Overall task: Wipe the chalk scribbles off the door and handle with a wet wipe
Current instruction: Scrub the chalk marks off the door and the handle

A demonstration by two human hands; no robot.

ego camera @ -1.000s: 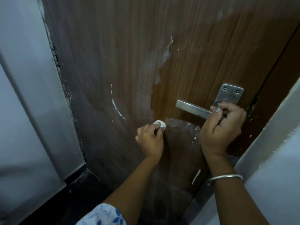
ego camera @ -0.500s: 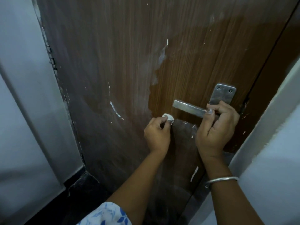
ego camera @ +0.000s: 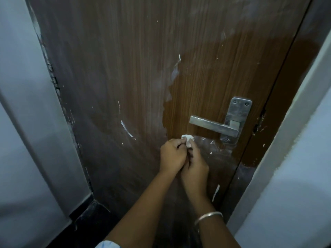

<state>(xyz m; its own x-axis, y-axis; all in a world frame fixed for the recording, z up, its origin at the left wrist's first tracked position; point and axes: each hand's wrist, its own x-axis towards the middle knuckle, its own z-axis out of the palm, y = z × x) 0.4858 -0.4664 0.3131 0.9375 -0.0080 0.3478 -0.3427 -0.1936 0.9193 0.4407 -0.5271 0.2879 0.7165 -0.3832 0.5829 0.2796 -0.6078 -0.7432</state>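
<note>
Left hand (ego camera: 172,154) and right hand (ego camera: 194,164) meet below the handle (ego camera: 213,125), both pinching the wet wipe (ego camera: 188,140)

The door (ego camera: 125,77) is smooth wood-grain laminate. Left of the handle (ego camera: 213,125) its surface is matt under a pale chalk haze (ego camera: 111,108); around the handle it is darker with a slight sheen. The handle and back plate (ego camera: 240,109) are brushed metal with a satin finish. The wipe (ego camera: 188,139) below the handle is soft, white, crumpled fabric.

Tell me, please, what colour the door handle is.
The door handle is a dull silver-grey metal, shown clearest in the head view.
</note>
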